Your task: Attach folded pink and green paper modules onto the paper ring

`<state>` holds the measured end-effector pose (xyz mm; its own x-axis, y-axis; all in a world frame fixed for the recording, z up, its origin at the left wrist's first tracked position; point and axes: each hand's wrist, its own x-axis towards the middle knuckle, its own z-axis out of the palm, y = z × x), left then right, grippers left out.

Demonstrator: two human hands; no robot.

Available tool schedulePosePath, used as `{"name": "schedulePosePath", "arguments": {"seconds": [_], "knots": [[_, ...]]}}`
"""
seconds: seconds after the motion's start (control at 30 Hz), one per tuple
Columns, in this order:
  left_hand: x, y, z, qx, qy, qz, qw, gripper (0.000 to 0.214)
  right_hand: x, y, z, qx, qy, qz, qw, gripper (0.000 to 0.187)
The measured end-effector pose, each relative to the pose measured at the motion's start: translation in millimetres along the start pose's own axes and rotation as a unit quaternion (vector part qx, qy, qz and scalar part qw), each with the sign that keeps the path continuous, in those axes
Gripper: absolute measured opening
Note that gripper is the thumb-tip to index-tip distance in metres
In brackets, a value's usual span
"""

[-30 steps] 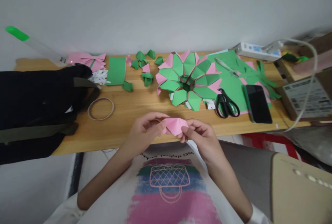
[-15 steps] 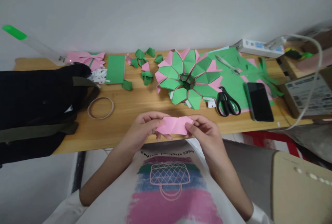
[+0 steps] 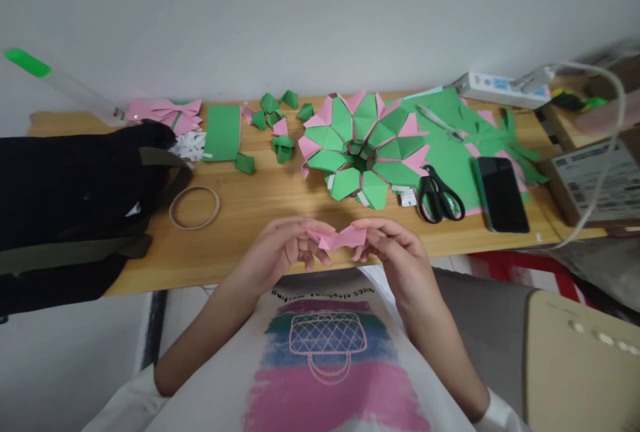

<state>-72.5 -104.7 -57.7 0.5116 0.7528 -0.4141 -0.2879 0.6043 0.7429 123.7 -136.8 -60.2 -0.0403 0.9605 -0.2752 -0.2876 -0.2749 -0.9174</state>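
Observation:
Between my two hands is a small folded piece of pink paper (image 3: 345, 238), tilted and creased so that its middle dips. My left hand (image 3: 287, 245) pinches its left end, and my right hand (image 3: 387, 242) grips the right end with the fingers curled. Both hands are just above the table's front edge. Beyond them stands a ring-shaped folded-paper flower (image 3: 345, 182) of green and pink petals, with white tape bits on its front petals. To its right lie black-handled scissors (image 3: 437, 195).
Small green folded pieces (image 3: 283, 149) and a green paper stack (image 3: 223, 133) lie at the back of the wooden table (image 3: 260, 199). A tape ring (image 3: 194, 208) and a black bag (image 3: 75, 199) are left. Right are a phone (image 3: 501, 193), power strip (image 3: 500, 90) and cardboard box (image 3: 595, 179).
The pink paper has turned from nearly flat and facing me to tilted and bent along its creases. My fingers have shifted on both ends of it.

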Motion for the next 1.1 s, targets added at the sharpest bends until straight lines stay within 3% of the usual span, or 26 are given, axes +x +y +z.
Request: {"name": "schedulePosePath", "arguments": {"seconds": [0.27, 0.47, 0.63, 0.93, 1.03, 1.1], "knots": [[1.0, 5.6, 2.7, -0.033, -0.029, -0.016, 0.999, 0.041, 1.2, 1.3, 0.3, -0.009, 0.003, 0.018, 1.000, 0.015], [0.5, 0.4, 7.8, 0.019, 0.030, 0.015, 0.999, 0.029, 0.6, 1.6, 2.7, -0.012, -0.034, 0.038, 0.999, 0.019], [3.0, -2.7, 9.8, 0.041, 0.081, 0.028, 0.995, 0.033, -1.9, 2.4, 3.1, -0.006, -0.066, 0.049, 0.997, 0.017], [1.6, -3.7, 12.3, 0.080, 0.105, 0.039, 0.990, 0.028, -2.9, 1.7, 2.2, 0.004, -0.081, 0.060, 0.995, 0.016], [2.1, -8.6, 4.5, 0.100, 0.122, 0.069, 0.985, 0.026, -2.5, 1.2, 0.7, 0.021, -0.080, 0.076, 0.994, 0.018], [1.8, -11.5, -0.6, 0.146, 0.123, 0.125, 0.974, 0.037, -1.3, 0.6, 0.2, 0.038, -0.078, 0.094, 0.992, 0.020]]}}
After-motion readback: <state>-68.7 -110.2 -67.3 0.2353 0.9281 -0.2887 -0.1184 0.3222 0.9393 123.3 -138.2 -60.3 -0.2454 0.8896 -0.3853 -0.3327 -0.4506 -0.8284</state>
